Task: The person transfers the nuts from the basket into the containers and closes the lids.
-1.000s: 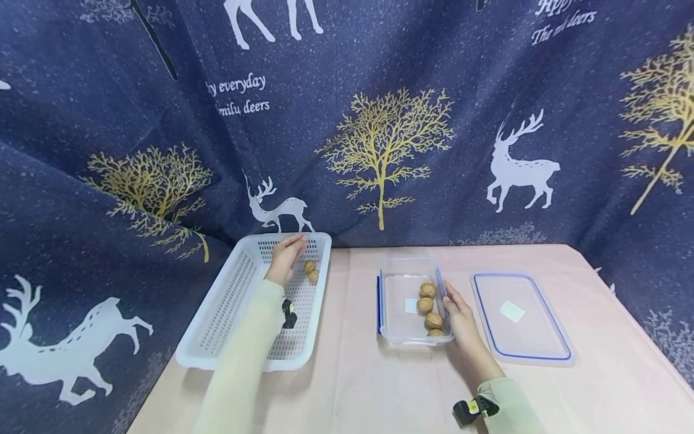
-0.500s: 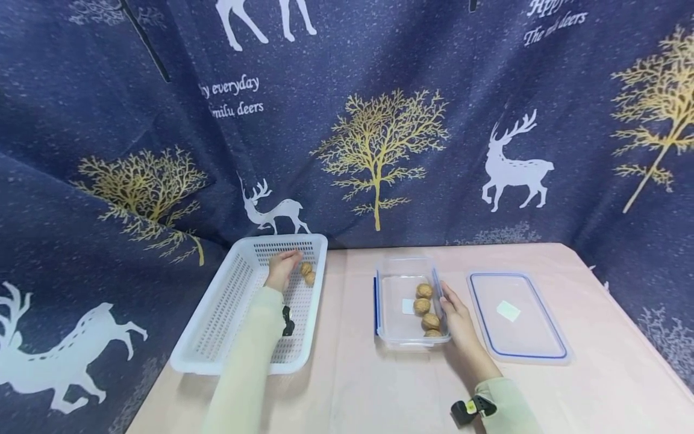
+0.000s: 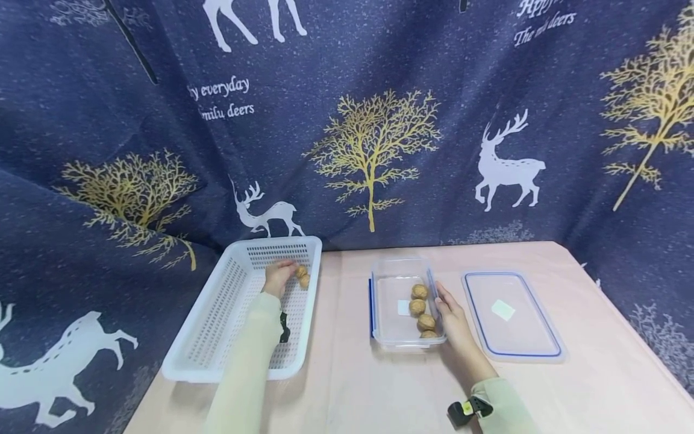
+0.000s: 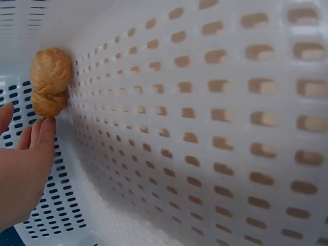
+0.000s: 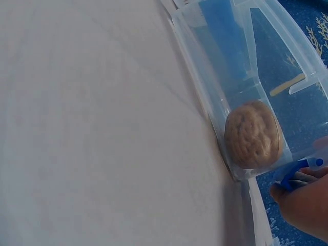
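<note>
In the white basket (image 3: 187,325), my left hand (image 3: 278,277) reaches to two walnuts (image 3: 302,276) lying together by the right wall. In the left wrist view, a fingertip meets or almost meets the nearer walnut (image 4: 48,104); thumb and fingers stand apart with nothing between them. My right hand (image 3: 456,322) holds the right side of a clear plastic food container (image 3: 390,328), with its blue latch (image 5: 297,171) by the fingers. Several walnuts (image 3: 417,308) line that side inside the container. One walnut (image 5: 253,135) shows through its wall in the right wrist view.
The container's lid (image 3: 512,334), with a blue seal and a pale paper square, lies flat at the right. A pink cloth (image 3: 352,386) covers the table. Behind hangs a dark blue curtain (image 3: 303,150) printed with deer and trees.
My left hand has come down and nearer inside the basket, to the two walnuts. My right hand stays at the container. The whole head view has shifted slightly.
</note>
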Tool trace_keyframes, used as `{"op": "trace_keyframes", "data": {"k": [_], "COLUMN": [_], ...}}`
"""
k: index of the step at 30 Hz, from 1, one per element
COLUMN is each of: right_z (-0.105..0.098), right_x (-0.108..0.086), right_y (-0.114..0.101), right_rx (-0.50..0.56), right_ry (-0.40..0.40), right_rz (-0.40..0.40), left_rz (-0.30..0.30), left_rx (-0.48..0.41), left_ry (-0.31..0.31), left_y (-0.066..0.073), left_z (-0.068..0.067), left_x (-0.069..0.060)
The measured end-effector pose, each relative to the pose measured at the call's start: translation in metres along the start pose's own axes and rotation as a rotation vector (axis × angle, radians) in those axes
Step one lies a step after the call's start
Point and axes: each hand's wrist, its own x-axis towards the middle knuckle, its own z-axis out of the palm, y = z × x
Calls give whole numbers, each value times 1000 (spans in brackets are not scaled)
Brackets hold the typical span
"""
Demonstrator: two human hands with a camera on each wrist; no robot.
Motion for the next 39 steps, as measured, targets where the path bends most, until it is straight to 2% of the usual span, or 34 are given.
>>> {"op": "trace_keyframes", "data": {"k": [6, 12, 26, 30, 39], "right_z": [0, 2, 0, 0, 0], "right_x": [1, 0, -1, -2, -2], "right_y": [1, 1, -2, -2, -2], "right_rx": [-11, 2, -13, -8, -4], "right_ry": [4, 3, -7, -8, -2], "right_rz": [4, -16, 10, 12, -7], "left_rz": [4, 11, 47, 42, 15], "left_rx": [87, 130, 48, 20, 18], "left_ry": [18, 5, 57, 73, 106], "left_y": [-7, -7, -11, -12, -10], "left_z": [4, 5, 7, 9, 7], "left_x": [6, 1, 3, 2, -1]}}
